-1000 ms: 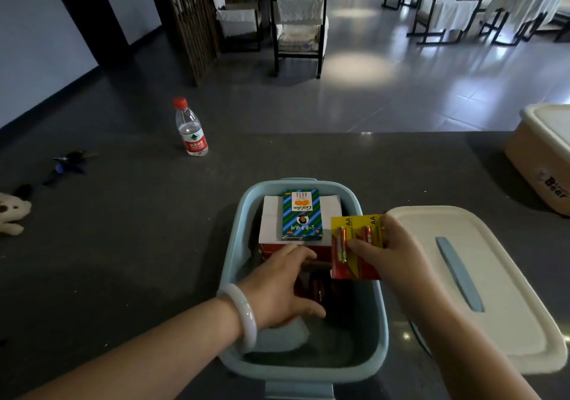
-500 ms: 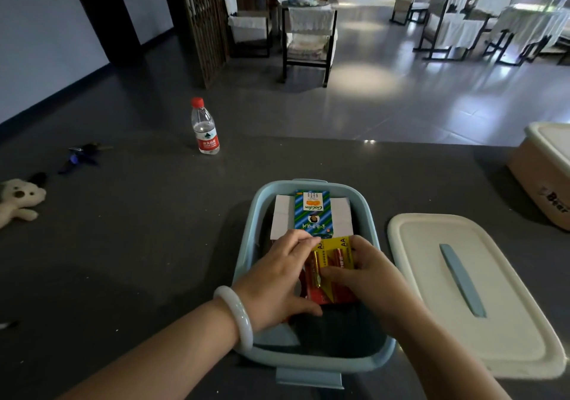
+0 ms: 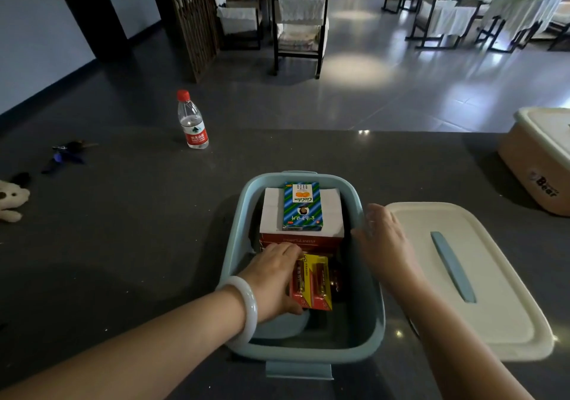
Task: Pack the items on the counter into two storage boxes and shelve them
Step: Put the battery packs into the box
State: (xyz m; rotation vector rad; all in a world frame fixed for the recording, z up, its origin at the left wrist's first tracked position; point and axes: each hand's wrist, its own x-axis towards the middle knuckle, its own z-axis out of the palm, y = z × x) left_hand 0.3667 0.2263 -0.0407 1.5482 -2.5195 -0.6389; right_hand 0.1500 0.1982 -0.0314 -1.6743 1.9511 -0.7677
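- My left hand is inside the blue box, fingers and thumb curled round the battery pack. Stacked cartons lie just beyond my fingertips.
- My right hand hovers at the rim, fingers loose and empty, with the lid just to its right.
- Still to pack, I judge: the water bottle, keys and plush toy, well left of my left hand. Then lidding and shelving.

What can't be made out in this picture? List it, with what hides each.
Head view:
1. Battery pack: left side under the left hand.
2. Beige box: cut off by the right edge.
3. Plush toy: cut off by the left edge.
4. Right hand: fingertips blurred by motion.
5. Striped carton: small print too small to read.
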